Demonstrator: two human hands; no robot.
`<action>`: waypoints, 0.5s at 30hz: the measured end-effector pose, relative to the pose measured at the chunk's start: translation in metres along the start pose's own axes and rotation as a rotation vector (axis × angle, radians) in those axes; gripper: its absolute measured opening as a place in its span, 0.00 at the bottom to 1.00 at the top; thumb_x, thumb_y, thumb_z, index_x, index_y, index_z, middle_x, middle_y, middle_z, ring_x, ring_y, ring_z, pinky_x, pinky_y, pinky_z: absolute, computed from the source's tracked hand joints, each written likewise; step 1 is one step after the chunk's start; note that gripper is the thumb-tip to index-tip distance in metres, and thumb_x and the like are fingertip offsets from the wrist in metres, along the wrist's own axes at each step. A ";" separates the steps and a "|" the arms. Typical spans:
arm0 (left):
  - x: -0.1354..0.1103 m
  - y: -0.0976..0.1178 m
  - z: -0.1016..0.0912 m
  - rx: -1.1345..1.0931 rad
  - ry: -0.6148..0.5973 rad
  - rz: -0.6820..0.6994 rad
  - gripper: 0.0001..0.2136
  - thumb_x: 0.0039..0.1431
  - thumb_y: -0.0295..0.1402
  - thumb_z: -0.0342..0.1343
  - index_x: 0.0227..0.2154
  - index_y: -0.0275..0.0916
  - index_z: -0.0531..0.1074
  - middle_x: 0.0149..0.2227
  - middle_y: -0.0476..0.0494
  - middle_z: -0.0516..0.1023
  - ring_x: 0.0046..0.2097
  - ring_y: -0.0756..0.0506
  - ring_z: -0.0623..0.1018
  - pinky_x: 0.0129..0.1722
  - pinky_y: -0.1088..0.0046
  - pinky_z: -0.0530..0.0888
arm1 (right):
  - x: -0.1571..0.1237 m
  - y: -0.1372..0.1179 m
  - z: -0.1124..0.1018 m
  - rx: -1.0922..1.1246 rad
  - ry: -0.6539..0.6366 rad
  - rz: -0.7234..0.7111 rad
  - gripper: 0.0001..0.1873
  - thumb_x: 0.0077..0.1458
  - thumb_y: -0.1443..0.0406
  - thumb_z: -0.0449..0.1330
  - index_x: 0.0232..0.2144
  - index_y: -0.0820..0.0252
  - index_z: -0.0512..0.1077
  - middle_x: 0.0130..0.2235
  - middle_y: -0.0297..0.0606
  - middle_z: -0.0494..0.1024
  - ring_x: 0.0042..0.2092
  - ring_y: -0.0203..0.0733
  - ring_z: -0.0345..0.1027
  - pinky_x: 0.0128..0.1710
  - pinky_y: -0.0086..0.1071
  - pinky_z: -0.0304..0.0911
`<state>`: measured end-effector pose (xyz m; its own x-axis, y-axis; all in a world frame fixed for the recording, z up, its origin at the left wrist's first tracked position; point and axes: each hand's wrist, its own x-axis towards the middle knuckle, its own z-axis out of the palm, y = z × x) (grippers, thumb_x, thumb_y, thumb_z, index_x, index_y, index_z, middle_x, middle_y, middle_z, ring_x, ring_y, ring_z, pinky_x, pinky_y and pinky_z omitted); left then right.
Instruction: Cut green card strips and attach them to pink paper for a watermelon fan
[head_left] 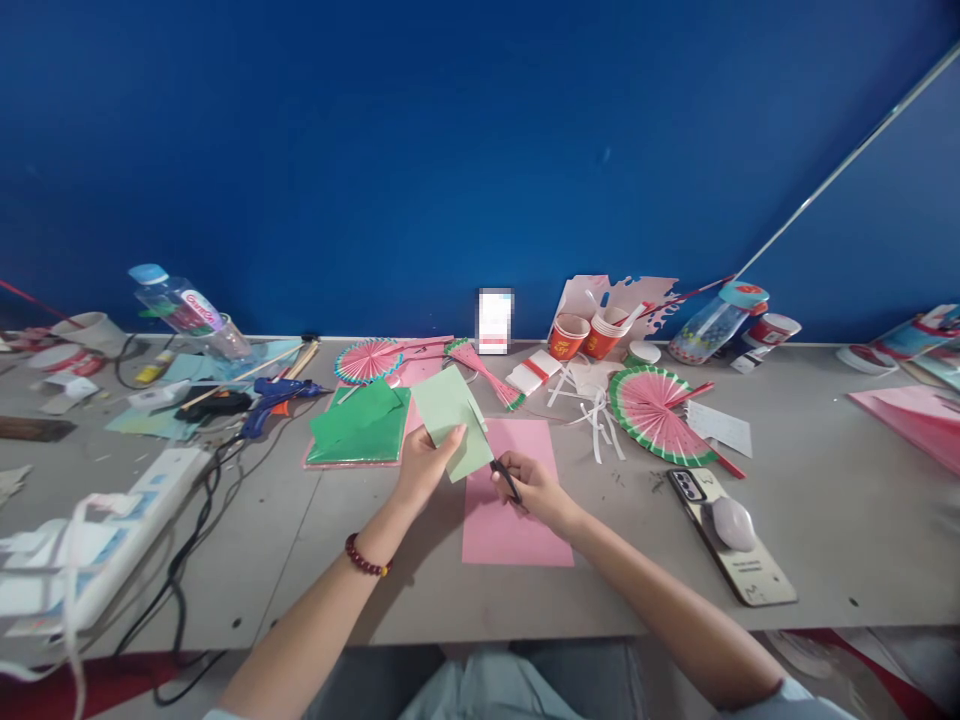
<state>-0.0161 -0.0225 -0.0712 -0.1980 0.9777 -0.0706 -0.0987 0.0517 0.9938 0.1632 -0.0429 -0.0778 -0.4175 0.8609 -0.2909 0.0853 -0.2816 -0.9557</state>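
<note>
While my left hand [427, 468] pinches the light green paper [448, 420], my right hand [534, 486] grips black-handled scissors [508, 482] at its edge, where a strip [478, 411] looks partly cut, not yet freed. Beyond my right hand, one red paper cup [602, 338] holds white pieces; whether the neighbouring cup [567, 341] does, I can't tell.

Soft light casts faint shadows on the table [847, 500], while the outer edges stretch and blur.

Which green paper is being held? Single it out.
The pale green sheet, gripped in the left hand with the scissors at its edge; the other green paper is brighter and lies unheld to its left.
</note>
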 end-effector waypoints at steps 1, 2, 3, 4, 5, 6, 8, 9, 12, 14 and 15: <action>0.000 0.000 0.000 0.000 -0.002 0.005 0.16 0.42 0.44 0.66 0.21 0.34 0.74 0.20 0.49 0.74 0.22 0.52 0.70 0.23 0.77 0.67 | 0.000 0.000 0.000 0.000 0.002 0.001 0.17 0.50 0.52 0.60 0.28 0.58 0.63 0.20 0.25 0.67 0.15 0.25 0.50 0.14 0.23 0.47; 0.000 0.001 0.000 0.001 -0.004 0.011 0.16 0.42 0.44 0.66 0.21 0.34 0.73 0.19 0.49 0.73 0.21 0.52 0.69 0.22 0.77 0.67 | 0.000 -0.001 0.000 0.003 0.002 0.002 0.17 0.50 0.52 0.61 0.28 0.58 0.63 0.20 0.25 0.67 0.15 0.25 0.50 0.14 0.23 0.46; 0.000 0.001 0.000 0.005 -0.006 0.018 0.16 0.42 0.44 0.65 0.21 0.34 0.73 0.19 0.49 0.73 0.21 0.52 0.69 0.22 0.77 0.66 | 0.000 -0.001 0.000 0.007 0.003 0.004 0.17 0.50 0.52 0.61 0.28 0.58 0.63 0.20 0.25 0.67 0.15 0.25 0.50 0.13 0.23 0.46; 0.000 0.001 0.000 0.009 -0.006 0.025 0.16 0.42 0.44 0.65 0.21 0.34 0.73 0.19 0.49 0.73 0.21 0.52 0.69 0.22 0.77 0.67 | 0.000 -0.001 0.000 0.013 0.004 0.005 0.17 0.49 0.52 0.61 0.28 0.58 0.63 0.20 0.25 0.67 0.15 0.25 0.49 0.13 0.23 0.45; 0.000 0.000 -0.001 0.013 -0.006 0.028 0.16 0.43 0.44 0.65 0.21 0.34 0.74 0.19 0.49 0.73 0.21 0.52 0.70 0.22 0.76 0.67 | 0.000 -0.001 0.000 0.017 0.006 0.006 0.17 0.49 0.52 0.61 0.28 0.58 0.63 0.20 0.25 0.67 0.15 0.25 0.49 0.13 0.23 0.45; 0.000 0.000 -0.001 0.018 -0.005 0.029 0.16 0.43 0.44 0.65 0.22 0.34 0.74 0.20 0.49 0.74 0.22 0.52 0.70 0.23 0.76 0.67 | 0.000 -0.001 0.000 0.021 0.006 0.007 0.18 0.49 0.52 0.61 0.28 0.58 0.63 0.20 0.25 0.67 0.15 0.25 0.49 0.13 0.23 0.45; 0.000 -0.001 -0.001 0.025 -0.003 0.024 0.16 0.43 0.44 0.65 0.22 0.33 0.75 0.20 0.48 0.74 0.22 0.51 0.71 0.23 0.76 0.68 | 0.000 -0.001 0.001 0.025 0.009 0.007 0.18 0.49 0.52 0.62 0.28 0.58 0.63 0.20 0.25 0.67 0.16 0.25 0.49 0.13 0.23 0.45; 0.000 -0.001 0.000 0.027 -0.002 0.021 0.16 0.43 0.44 0.65 0.22 0.34 0.75 0.20 0.48 0.75 0.22 0.51 0.71 0.23 0.76 0.68 | 0.000 0.000 0.001 0.024 0.009 0.006 0.18 0.49 0.51 0.62 0.28 0.58 0.63 0.20 0.25 0.67 0.16 0.25 0.49 0.13 0.23 0.45; 0.001 -0.002 0.000 0.026 -0.001 0.015 0.16 0.42 0.44 0.65 0.22 0.34 0.75 0.22 0.47 0.76 0.23 0.51 0.72 0.24 0.76 0.69 | 0.000 0.000 0.001 0.024 0.006 -0.001 0.18 0.49 0.51 0.61 0.27 0.58 0.62 0.20 0.25 0.67 0.16 0.25 0.49 0.13 0.23 0.45; 0.001 -0.002 0.000 0.022 0.004 0.010 0.16 0.42 0.45 0.66 0.22 0.33 0.75 0.22 0.46 0.76 0.24 0.50 0.72 0.24 0.76 0.69 | 0.000 0.000 0.001 0.025 0.006 -0.008 0.18 0.49 0.51 0.61 0.27 0.58 0.62 0.20 0.25 0.67 0.16 0.25 0.48 0.14 0.23 0.44; 0.001 -0.002 0.000 0.021 0.008 0.009 0.17 0.41 0.45 0.66 0.22 0.33 0.75 0.22 0.46 0.76 0.24 0.50 0.72 0.24 0.76 0.70 | 0.000 0.000 0.001 0.024 0.008 -0.009 0.18 0.49 0.51 0.61 0.27 0.58 0.62 0.20 0.25 0.67 0.16 0.25 0.48 0.14 0.23 0.44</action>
<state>-0.0157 -0.0217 -0.0730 -0.2069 0.9764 -0.0617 -0.0767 0.0467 0.9960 0.1625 -0.0431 -0.0774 -0.4107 0.8667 -0.2832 0.0599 -0.2842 -0.9569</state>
